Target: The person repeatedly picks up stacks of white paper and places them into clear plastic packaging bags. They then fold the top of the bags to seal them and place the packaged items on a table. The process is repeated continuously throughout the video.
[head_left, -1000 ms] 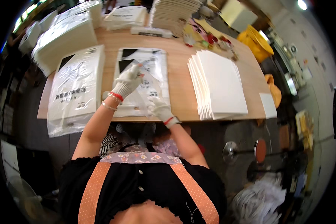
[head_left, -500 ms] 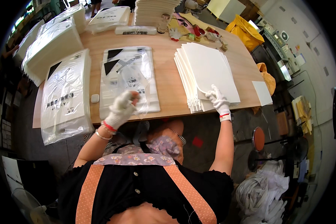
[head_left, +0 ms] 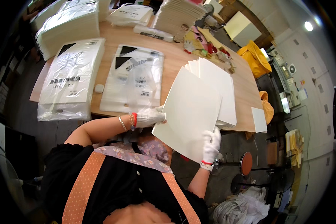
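A stack of white paper sheets (head_left: 190,112) is tilted over the near table edge between my hands. My left hand (head_left: 150,117), in a white knit glove, pinches its left edge. My right hand (head_left: 211,143), gloved too, grips the lower right edge; its thumb side is partly hidden. How many sheets I hold cannot be told. Behind them, more white sheets (head_left: 226,89) lie fanned on the table. Left of the paper is a pile of clear printed plastic bags (head_left: 114,95), the top one loose and crumpled. Further left lies a filled bag of paper (head_left: 74,78).
On the wooden table (head_left: 246,93) are a small white case (head_left: 99,88), a rolled plastic packet (head_left: 153,33), a glass jar (head_left: 181,33) and a tall paper stack (head_left: 179,15). More filled packs (head_left: 69,28) stand far left. A round stool (head_left: 246,163) is at right.
My right hand has drawn paper from the stack toward me. My left hand has come from above the plastic bags to the paper's left edge. The view has turned.
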